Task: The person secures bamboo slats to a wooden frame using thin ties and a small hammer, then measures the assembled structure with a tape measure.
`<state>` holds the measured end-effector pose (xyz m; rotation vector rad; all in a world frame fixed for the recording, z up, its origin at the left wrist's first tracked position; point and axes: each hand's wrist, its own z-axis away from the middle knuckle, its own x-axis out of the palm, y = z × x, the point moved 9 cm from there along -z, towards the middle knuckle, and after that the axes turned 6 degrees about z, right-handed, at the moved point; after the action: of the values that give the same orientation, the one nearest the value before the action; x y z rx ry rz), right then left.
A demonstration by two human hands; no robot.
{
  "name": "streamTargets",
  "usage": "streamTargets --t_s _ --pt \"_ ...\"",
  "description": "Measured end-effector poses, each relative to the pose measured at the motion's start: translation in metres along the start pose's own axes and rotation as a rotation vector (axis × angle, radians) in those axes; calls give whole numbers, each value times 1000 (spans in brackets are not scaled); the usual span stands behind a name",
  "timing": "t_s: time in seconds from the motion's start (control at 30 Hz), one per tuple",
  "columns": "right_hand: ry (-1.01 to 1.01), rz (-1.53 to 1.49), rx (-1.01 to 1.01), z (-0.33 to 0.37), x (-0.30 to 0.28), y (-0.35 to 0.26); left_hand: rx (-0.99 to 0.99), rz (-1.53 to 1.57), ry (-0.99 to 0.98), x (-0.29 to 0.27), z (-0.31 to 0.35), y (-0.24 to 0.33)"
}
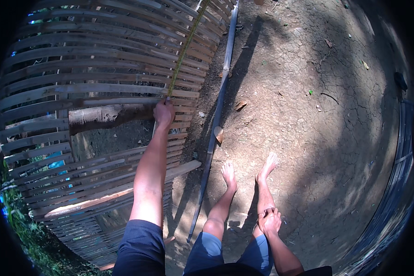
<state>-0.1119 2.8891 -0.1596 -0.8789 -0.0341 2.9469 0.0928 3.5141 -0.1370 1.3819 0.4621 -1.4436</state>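
My left hand (164, 113) reaches out to a fence or wall panel of split bamboo slats (124, 54). Its fingers are closed on the lower end of a yellow tape measure (183, 51). From there the tape runs up across the slats and leaves the picture at the top. Just beside the hand, a thick brown log (110, 115) shows through a gap in the slats. My right hand (269, 221) rests at my right knee with its fingers curled in. Whatever it might hold is hidden.
A long pole (221, 99) lies on the cracked earth (317, 92) beside the panel. A loose bamboo strip (96, 202) crosses the panel's lower part. My bare feet (229, 174) stand right of the pole. Dry leaves dot the soil; another slatted structure (402, 152) curves along the right.
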Motion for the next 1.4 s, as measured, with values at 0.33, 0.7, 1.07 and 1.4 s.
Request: streamTargets --t_s 0.33,0.7,1.07,1.4 --pt "-45 -5 9 2 -5 -4 -14 17 32 0 1 -2" --pt "-27 10 24 3 -11 -8 -4 11 11 -2 4 4" --pt "-54 -21 32 2 -4 -4 -19 -7 -9 1 -1 -1" --pt "-9 -6 25 3 -9 -9 -60 40 -75 3 -14 -16"
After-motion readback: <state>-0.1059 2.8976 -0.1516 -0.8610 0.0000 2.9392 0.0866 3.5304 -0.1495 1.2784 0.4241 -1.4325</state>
